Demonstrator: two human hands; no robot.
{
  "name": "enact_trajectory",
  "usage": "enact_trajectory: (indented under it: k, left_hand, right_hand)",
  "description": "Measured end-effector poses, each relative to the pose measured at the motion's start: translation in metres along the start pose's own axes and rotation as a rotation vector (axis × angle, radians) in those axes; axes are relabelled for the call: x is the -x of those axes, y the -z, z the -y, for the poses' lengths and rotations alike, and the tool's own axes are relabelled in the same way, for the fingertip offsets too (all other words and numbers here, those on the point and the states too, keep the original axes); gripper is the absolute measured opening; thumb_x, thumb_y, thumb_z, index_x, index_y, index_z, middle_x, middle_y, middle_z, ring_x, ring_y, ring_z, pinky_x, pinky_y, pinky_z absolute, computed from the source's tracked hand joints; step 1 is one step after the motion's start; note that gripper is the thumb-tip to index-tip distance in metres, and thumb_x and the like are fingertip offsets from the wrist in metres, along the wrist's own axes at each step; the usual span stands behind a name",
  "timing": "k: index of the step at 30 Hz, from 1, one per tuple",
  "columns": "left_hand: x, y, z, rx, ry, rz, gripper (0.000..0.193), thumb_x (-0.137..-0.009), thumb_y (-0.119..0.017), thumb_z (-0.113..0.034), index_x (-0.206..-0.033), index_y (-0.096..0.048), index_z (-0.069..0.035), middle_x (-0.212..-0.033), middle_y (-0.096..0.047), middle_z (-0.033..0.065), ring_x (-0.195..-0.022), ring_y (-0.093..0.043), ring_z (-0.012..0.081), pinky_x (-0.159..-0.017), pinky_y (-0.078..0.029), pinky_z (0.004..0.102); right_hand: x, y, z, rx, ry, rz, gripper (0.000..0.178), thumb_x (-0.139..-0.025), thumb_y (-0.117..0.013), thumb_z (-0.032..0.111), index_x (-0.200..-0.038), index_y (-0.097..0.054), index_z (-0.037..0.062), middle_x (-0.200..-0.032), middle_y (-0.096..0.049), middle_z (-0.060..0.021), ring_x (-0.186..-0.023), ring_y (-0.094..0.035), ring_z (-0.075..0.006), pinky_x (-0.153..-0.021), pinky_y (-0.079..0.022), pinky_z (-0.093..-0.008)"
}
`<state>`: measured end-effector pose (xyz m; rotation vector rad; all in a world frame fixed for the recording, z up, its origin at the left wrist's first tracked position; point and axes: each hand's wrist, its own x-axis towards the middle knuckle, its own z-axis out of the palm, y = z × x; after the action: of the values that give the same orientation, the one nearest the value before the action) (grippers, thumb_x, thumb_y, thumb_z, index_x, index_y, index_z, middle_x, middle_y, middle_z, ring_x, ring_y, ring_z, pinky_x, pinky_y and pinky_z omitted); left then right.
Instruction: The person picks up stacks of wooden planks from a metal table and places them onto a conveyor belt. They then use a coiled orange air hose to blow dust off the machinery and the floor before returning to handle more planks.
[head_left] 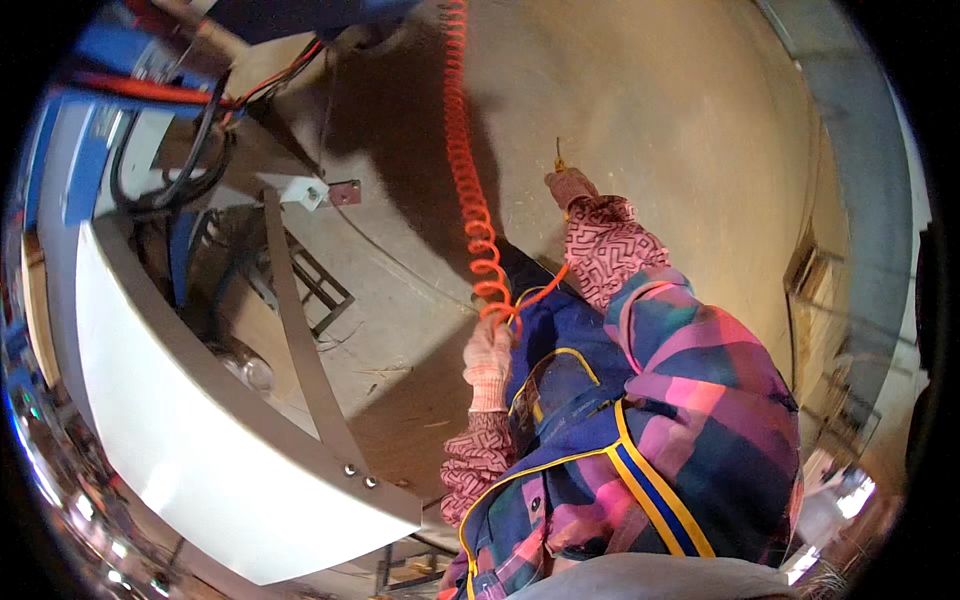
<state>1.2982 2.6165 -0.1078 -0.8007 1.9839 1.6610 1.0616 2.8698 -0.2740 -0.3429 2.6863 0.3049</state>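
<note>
A coiled orange-red air hose [463, 165] runs down from the top of the view to my left hand [487, 352]. That hand wears a pale knit glove and is closed around the lower coils, in front of my blue apron [550, 318]. From there the hose curves up toward my right hand [571, 188], stretched out farther ahead over the floor. The gloved right fingers are wrapped round an air blow gun [559, 158]; its thin brassy nozzle points away from me, while its body is mostly hidden. Pink patterned sleeve covers [610, 245] are on both forearms.
At left stands a machine with a white curved panel [190, 440] and a grey edge. Black and red cables [200, 160] hang from its blue upper part. A metal foot bracket [325, 193] sits on the concrete floor [660, 110]. Wooden pieces [818, 285] lie at the right.
</note>
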Motion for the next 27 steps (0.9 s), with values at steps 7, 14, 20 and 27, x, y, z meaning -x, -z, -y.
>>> enact_trajectory:
  k: [7, 14, 20, 27]
  left_hand:
    - [0.039, 0.042, -0.090, -0.127, -0.124, -0.057, 0.026, -0.089, -0.065, -0.019, -0.111, -0.068, -0.005, -0.099, -0.072, 0.0127, -0.085, -0.068, 0.0192, -0.075, -0.053, 0.0320]
    - [0.057, 0.007, -0.095, -0.756, -0.245, 0.242, 0.036, -0.079, -0.072, -0.020, -0.113, -0.066, -0.010, -0.099, -0.069, 0.0124, -0.091, -0.066, 0.0293, -0.083, -0.053, 0.0402]
    - [0.049, -0.005, -0.084, -0.939, -0.351, 0.442, 0.041, -0.079, -0.071, -0.022, -0.119, -0.062, -0.016, -0.094, -0.067, 0.0090, -0.087, -0.065, 0.0299, -0.077, -0.052, 0.0426]
    - [0.056, 0.010, -0.064, -1.102, -0.501, 0.611, 0.046, -0.081, -0.069, -0.026, -0.125, -0.058, -0.020, -0.089, -0.067, 0.0083, -0.086, -0.064, 0.0303, -0.075, -0.052, 0.0450]
  right_hand:
    - [0.153, 0.039, 0.127, -0.501, 0.289, 0.667, 0.024, -0.080, -0.064, 0.034, -0.086, -0.069, 0.0112, -0.085, -0.069, -0.0104, -0.082, -0.066, -0.0288, -0.059, -0.055, -0.0448]
    - [0.169, 0.030, 0.190, -0.755, 0.366, 0.620, 0.022, -0.081, -0.062, 0.031, -0.084, -0.069, 0.0107, -0.082, -0.068, -0.0099, -0.080, -0.066, -0.0278, -0.060, -0.054, -0.0430]
    - [0.162, -0.028, 0.110, -0.843, -0.201, 0.410, 0.020, -0.082, -0.061, 0.029, -0.082, -0.068, 0.0102, -0.080, -0.067, -0.0095, -0.077, -0.065, -0.0270, -0.061, -0.054, -0.0415]
    - [0.261, -0.085, 0.089, -0.918, -0.774, 0.314, 0.019, -0.083, -0.059, 0.026, -0.079, -0.068, 0.0096, -0.077, -0.066, -0.0091, -0.075, -0.065, -0.0261, -0.061, -0.053, -0.0398]
